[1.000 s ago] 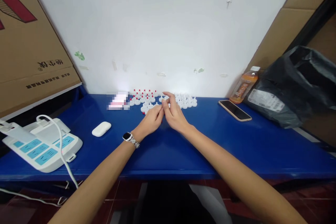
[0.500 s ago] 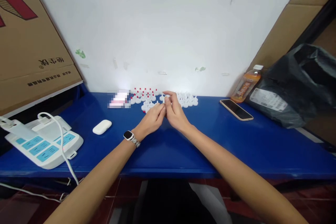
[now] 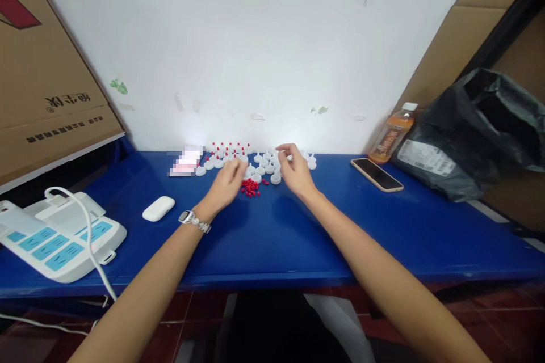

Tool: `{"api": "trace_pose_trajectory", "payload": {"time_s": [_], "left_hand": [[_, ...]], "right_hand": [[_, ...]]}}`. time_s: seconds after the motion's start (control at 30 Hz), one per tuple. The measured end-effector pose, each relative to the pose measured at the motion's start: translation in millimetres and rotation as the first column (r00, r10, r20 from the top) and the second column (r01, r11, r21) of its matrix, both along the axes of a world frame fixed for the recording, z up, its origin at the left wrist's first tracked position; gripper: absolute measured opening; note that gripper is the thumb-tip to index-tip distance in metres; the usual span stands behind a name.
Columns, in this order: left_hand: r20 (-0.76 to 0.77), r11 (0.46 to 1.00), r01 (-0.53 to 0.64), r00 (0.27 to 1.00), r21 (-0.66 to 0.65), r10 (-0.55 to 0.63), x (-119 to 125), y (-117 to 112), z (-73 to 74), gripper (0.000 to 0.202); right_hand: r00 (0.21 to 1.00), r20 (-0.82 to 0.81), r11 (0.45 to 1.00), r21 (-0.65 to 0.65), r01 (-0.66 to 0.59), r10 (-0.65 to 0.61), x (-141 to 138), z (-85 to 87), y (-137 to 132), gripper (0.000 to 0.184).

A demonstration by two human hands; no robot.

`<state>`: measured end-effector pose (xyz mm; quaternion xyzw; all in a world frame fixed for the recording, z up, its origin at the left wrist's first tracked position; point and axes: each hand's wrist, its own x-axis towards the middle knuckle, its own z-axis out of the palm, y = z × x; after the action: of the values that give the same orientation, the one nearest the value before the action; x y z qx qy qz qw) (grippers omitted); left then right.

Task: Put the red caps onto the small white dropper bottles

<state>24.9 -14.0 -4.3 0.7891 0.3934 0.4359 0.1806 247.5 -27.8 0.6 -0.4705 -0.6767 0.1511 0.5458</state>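
Note:
My left hand (image 3: 226, 182), with a watch on its wrist, is closed in a pinch around a white nozzle cap (image 3: 244, 160), partly hidden by the fingers. Beyond it stand several white nozzle caps with red tips (image 3: 230, 150). Over the white nozzle caps without red tips (image 3: 269, 168), on the right, is my right hand (image 3: 296, 173). Its thumb and forefinger are apart, and nothing shows between them. A small heap of loose red tip covers (image 3: 250, 187) lies on the blue table (image 3: 272, 238) between my hands.
At the left are a white power strip (image 3: 63, 249) with a cable and a white earbud case (image 3: 159, 209). A phone (image 3: 377, 174), an orange drink bottle (image 3: 390, 135) and a black plastic bag (image 3: 460, 142) are at the right. A white wall (image 3: 255, 39) closes off the back.
My hands were together in the middle and have separated, the left going left, the right slightly right. The heap of red tip covers has come into sight between them. The view has shifted slightly.

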Motion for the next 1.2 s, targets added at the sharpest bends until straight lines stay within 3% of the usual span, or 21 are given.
{"api": "trace_pose_trajectory", "payload": {"time_s": [0.07, 0.17, 0.27, 0.43, 0.6, 0.73, 0.83, 1.07, 1.2], "left_hand": [[-0.165, 0.997, 0.065, 0.985, 0.033, -0.059, 7.9, -2.7, -4.1, 0.024], [-0.308, 0.992, 0.106, 0.948, 0.072, -0.079, 17.2, -6.1, -9.1, 0.023], [-0.380, 0.992, 0.098, 0.923, 0.078, -0.062, 17.1, -7.1, -10.6, 0.022], [-0.347, 0.997, 0.056, 0.937, 0.059, -0.032, 9.5, -6.7, -9.8, 0.024], [-0.316, 0.999, 0.032, 0.949, 0.030, -0.021, 4.5, -3.9, -10.8, 0.027], [-0.306, 0.999, 0.026, 0.952, 0.023, -0.018, 3.7, -2.9, -11.3, 0.029], [-0.303, 0.999, 0.031, 0.953, 0.013, -0.026, 4.2, -3.5, -10.7, 0.031], [-0.278, 0.999, 0.044, 0.960, 0.002, -0.042, 3.7, -4.1, -9.5, 0.031], [-0.267, 0.999, 0.035, 0.963, 0.015, -0.029, 0.0, -1.3, -8.3, 0.031]], "right_hand": [[0.995, -0.029, 0.992, -0.073, -0.098, 0.096, 2.8, -5.4, 7.1, 0.021], [0.971, -0.064, 0.968, -0.086, -0.235, 0.230, 6.2, -10.4, 13.4, 0.022], [0.964, -0.105, 0.965, -0.062, -0.253, 0.246, 10.8, -9.5, 13.9, 0.022], [0.968, -0.051, 0.964, -0.091, -0.250, 0.246, 14.1, -2.8, 1.5, 0.032], [0.969, 0.079, 0.963, -0.157, -0.220, 0.234, 11.1, -2.3, -12.4, 0.029], [0.926, 0.013, 0.871, -0.344, -0.350, 0.377, 10.6, -11.2, -10.3, 0.029], [0.903, -0.023, 0.821, -0.406, -0.401, 0.430, 12.7, -19.6, -5.1, 0.029], [0.957, 0.195, 0.945, -0.291, -0.151, 0.213, 20.7, -22.0, 1.6, 0.026], [0.978, 0.160, 0.967, -0.238, -0.093, 0.134, 23.2, -23.3, 3.9, 0.027]]}}
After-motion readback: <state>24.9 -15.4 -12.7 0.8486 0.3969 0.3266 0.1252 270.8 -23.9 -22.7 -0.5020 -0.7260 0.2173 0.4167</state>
